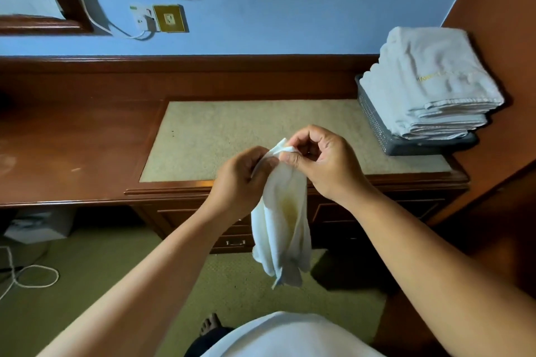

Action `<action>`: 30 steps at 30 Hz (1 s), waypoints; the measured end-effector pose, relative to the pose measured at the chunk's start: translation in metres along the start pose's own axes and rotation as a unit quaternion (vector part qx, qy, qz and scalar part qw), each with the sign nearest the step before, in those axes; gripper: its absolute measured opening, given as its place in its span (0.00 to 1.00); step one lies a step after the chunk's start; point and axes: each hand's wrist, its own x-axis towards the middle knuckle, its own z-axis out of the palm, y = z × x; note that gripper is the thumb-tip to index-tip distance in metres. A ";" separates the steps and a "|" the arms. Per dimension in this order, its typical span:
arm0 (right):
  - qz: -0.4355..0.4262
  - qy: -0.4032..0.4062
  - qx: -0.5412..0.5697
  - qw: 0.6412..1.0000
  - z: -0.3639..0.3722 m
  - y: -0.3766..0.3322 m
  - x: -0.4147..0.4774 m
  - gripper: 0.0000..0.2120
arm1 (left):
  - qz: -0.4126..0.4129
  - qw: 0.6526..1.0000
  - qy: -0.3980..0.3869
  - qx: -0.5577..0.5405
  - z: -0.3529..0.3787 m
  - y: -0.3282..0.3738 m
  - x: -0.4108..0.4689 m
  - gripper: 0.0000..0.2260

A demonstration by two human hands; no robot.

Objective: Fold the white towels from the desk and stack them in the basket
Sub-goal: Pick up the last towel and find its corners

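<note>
A small white cloth towel (285, 226) hangs in the air just in front of the front edge of the reddish-brown wooden desk (87, 139), gripped at its top by both hands and drooping in loose folds below the level of the desk top; a faint yellowish mark shows on its middle. The left hand (240, 180) has its fingers curled round the bunched upper part of the towel, and the right hand (316, 162) pinches the top corner between thumb and bent fingers, the two hands touching or nearly touching over the front edge of the desk. Set into the desk top is a beige textured inlay (232, 136). At the right end of the desk stands a dark grey perforated plastic basket (377, 124), and a stack of folded white towels (429, 84) rises well above its rim, the top one bearing small gold lettering too blurred to read. On the blue wall above the desk sits a brass-coloured wall socket plate (169, 19). On the floor below the left part of the desk lies a looped white cord (34, 275).
</note>
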 end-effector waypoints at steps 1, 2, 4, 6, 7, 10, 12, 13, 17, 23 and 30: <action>0.006 0.003 -0.023 1.000 -0.002 0.004 -0.003 0.08 | -0.004 1.000 0.006 0.004 0.001 0.001 0.001 0.10; 0.005 0.020 -0.061 0.998 -0.004 0.008 -0.007 0.10 | -0.012 1.000 0.016 0.011 0.001 0.001 0.002 0.09; -0.008 0.084 -0.144 0.986 -0.009 0.014 -0.018 0.12 | -0.035 0.999 0.037 0.019 0.005 0.006 0.003 0.05; -0.006 0.104 -0.188 0.977 -0.014 0.010 -0.033 0.15 | -0.100 0.993 0.044 -0.053 0.011 0.012 0.006 0.02; 0.022 0.071 -0.190 0.979 -0.014 0.007 -0.041 0.15 | -0.140 0.983 0.050 -0.109 0.014 0.017 0.008 0.03; 0.194 -0.083 -0.136 0.968 -0.003 -0.009 -0.063 0.24 | -0.230 0.941 0.048 -0.244 0.024 0.035 0.010 0.11; 0.210 -0.055 -0.167 0.962 0.003 -0.004 -0.069 0.25 | -0.233 0.937 0.001 -0.261 0.032 0.048 0.007 0.19; 0.183 -0.010 -0.175 0.967 0.003 -0.002 -0.069 0.17 | -0.221 0.940 -0.033 -0.258 0.034 0.056 0.006 0.20; 0.140 0.104 -0.119 0.977 -0.011 -0.001 -0.069 0.10 | -0.103 0.967 -0.062 -0.224 0.018 0.072 0.017 0.11; 0.107 0.001 0.064 0.992 -0.036 -0.008 -0.068 0.11 | -0.013 0.940 -0.294 -0.171 0.019 0.040 0.010 0.19; 0.071 -0.001 0.059 0.996 -0.058 -0.027 -0.059 0.08 | -0.051 0.953 -0.202 -0.219 0.023 0.033 0.000 0.09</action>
